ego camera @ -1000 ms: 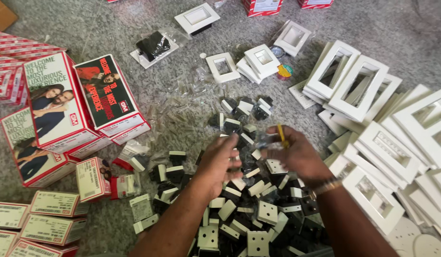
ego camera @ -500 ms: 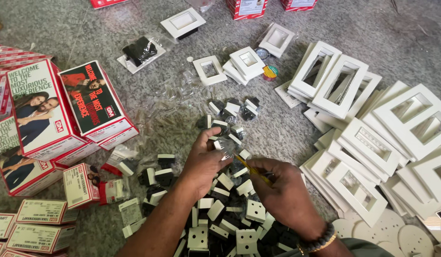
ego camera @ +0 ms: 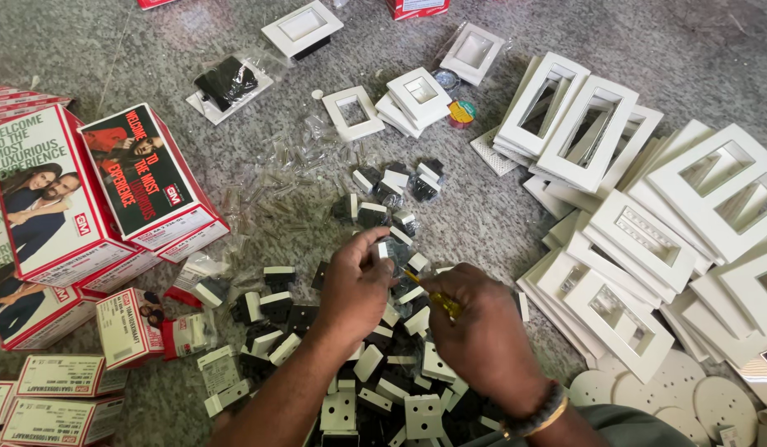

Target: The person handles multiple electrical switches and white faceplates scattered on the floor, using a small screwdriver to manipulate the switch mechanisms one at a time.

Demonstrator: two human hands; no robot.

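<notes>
Switch module [ego camera: 389, 248], small, white-faced, pinched in your left hand [ego camera: 356, 285] over the black-and-white module pile [ego camera: 375, 389] on the floor [ego camera: 135, 41]. Red cartons [ego camera: 143, 178] lie far left. Your right hand [ego camera: 483, 331] is closed around a yellow-handled screwdriver [ego camera: 441, 302]. White frame plates [ego camera: 648, 215] are stacked at right.

The small switch module [ego camera: 382, 247] — white-faced with a dark body — is pinched at the fingertips of the left hand [ego camera: 354, 290], tilted, just above the heap of switch modules [ego camera: 375, 389] and near its far edge. The yellow-handled screwdriver [ego camera: 437, 300] lies in the grip of the right hand [ego camera: 483, 331], only a short stretch of its handle showing — it slants toward the held module, just right of it, over the same heap. The tip is hidden behind the fingers.
</notes>
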